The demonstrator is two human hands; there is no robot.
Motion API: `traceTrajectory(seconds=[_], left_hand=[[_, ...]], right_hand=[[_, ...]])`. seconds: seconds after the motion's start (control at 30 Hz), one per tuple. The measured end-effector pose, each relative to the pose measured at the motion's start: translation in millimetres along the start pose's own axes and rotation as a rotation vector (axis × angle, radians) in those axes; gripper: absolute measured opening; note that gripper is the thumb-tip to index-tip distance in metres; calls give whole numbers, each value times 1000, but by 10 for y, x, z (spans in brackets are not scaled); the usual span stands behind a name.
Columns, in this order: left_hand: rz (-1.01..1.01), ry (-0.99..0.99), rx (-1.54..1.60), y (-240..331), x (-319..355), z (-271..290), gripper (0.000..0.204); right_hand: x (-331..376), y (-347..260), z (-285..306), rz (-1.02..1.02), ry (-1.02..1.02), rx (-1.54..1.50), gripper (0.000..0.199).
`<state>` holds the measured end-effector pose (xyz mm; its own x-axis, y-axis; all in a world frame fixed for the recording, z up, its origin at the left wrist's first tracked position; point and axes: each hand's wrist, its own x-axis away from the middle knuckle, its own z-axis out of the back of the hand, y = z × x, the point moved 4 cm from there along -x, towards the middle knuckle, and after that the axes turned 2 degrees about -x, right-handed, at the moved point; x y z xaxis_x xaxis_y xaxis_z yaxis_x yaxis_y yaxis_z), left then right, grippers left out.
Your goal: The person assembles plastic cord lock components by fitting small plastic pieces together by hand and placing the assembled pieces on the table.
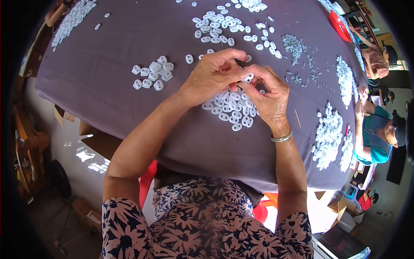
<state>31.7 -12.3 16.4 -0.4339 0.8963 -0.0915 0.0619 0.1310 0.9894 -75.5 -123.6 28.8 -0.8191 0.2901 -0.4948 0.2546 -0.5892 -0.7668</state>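
Note:
Both hands meet above the table's middle, fingers pinched around a small white two-hole plastic piece point(248, 78), which looks like a cord lock part. My left hand point(214, 74) grips it from the left with thumb and fingers. From the right, my right hand point(268, 91) pinches the same piece; a bangle sits on that wrist. Right below the hands lies a pile of flat white two-hole ovals point(233, 105). To the left is a small group of thicker white two-hole pieces point(154, 72). The fingers partly hide the held piece.
A dark cloth covers the table point(108, 86). More white ovals point(215, 26) lie scattered beyond my hands. Small metal springs point(294, 47) are heaped at the far right. Larger white heaps point(328, 136) line the right side, where other people point(377, 129) sit. A red dish point(340, 26) stands far right.

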Motion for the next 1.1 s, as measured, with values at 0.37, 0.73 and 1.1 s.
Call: traceTrajectory(seconds=[0.37,0.73,1.1], left_hand=[[-89,98,-30,-46,18,-59,22],[-91,43,14,-85,31,-77,25],[-111,-47,41,-89,67,-147,32]], right_hand=[[-42,-110,7,44,-7,127,37],[-27,-164,19,103,-227,387,30],[73,-89,-38,203,-262,434,24]])
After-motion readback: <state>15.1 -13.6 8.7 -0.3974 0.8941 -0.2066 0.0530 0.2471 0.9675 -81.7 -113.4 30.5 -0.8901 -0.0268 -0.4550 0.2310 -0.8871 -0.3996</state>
